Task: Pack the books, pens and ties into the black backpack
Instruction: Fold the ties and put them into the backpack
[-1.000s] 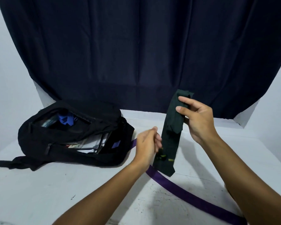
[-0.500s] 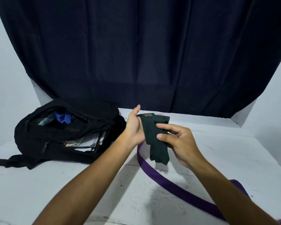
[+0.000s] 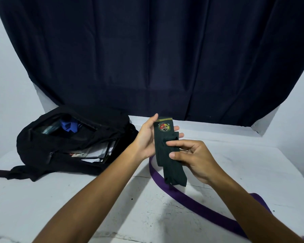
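Observation:
A folded dark green tie (image 3: 167, 151) with a crest badge near its top lies across my left hand (image 3: 146, 139), whose palm faces up under it with the fingers straight. My right hand (image 3: 193, 156) pinches the tie's middle from the right between thumb and fingers. The black backpack (image 3: 74, 141) lies open on the white table at the left, showing books and something blue inside. A purple tie (image 3: 191, 202) curves over the table beneath my hands and runs off to the lower right.
A dark curtain (image 3: 156, 55) hangs behind the white table (image 3: 77, 204). A backpack strap (image 3: 0, 172) trails off to the left edge. White walls stand at both sides.
The green tie hung long from my right hand a second ago. It is now folded short and laid on my left palm, crest side up, both hands close together.

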Tool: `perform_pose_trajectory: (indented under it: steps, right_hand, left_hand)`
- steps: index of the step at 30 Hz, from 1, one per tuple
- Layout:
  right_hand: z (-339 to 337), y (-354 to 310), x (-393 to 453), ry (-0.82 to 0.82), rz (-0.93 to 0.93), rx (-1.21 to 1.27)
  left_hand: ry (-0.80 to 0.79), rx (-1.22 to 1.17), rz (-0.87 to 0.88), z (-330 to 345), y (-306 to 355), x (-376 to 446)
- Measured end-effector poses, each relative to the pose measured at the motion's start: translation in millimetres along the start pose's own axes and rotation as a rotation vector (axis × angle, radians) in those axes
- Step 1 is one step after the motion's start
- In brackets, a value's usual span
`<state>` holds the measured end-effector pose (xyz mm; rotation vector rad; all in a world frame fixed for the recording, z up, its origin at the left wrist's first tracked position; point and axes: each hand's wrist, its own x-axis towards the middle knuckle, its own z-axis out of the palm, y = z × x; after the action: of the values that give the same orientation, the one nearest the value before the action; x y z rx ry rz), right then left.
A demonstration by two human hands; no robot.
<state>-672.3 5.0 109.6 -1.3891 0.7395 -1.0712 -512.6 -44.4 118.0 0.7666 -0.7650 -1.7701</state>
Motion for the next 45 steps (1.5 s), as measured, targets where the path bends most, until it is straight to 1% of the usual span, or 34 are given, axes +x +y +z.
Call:
perform_pose_trajectory:
  steps: [2,4,7,11,13,18,21,23,26,30,34,37,42,44,45]
  right_hand:
    - [0,-1,1,0.017,-0.013,0.020]
    - [0,-4,3,0.040,-0.035,0.036]
    - [-1,-8,6,0.088,-0.064,0.019]
    - [0,-14,12,0.145,-0.105,0.008]
    - [1,-17,14,0.159,-0.121,-0.010]
    - [6,-23,19,0.190,-0.129,-0.064]
    - [10,-23,20,0.214,-0.110,-0.050]
    - [12,-22,21,0.223,-0.102,-0.095]
    - [12,-23,22,0.221,-0.092,-0.167]
    - [10,-18,25,0.230,-0.096,-0.217]
    - [9,-15,26,0.231,-0.029,-0.123]
    - [9,-15,26,0.266,0.029,-0.059]
    - [5,-19,29,0.248,0.015,-0.032]
    - [2,-26,29,0.237,0.005,0.011]
    - [-1,-30,28,0.228,0.010,0.037]
  left_hand:
    - [0.002,-0.001,0.004,0,-3,-1]
    - [0.029,-0.014,0.055,-2,-7,1]
    - [0.062,0.026,0.120,-4,-9,1]
    - [0.062,0.036,0.090,1,-9,-5]
    - [0.004,0.023,0.056,3,-9,-8]
    - [-0.153,-0.003,0.068,-1,-14,-8]
    - [-0.273,0.054,0.104,-1,-18,-11]
    - [-0.318,0.139,0.155,-3,-21,-13]
    - [-0.264,0.273,0.233,-1,-25,-18]
    - [-0.257,0.299,0.272,0,-27,-21]
    - [-0.275,0.343,0.261,1,-26,-24]
    - [-0.266,0.342,0.243,-2,-27,-23]
    - [-0.250,0.334,0.224,-8,-26,-20]
    - [-0.200,0.370,0.204,-12,-15,-20]
    - [-0.115,0.374,0.219,-15,-8,-19]
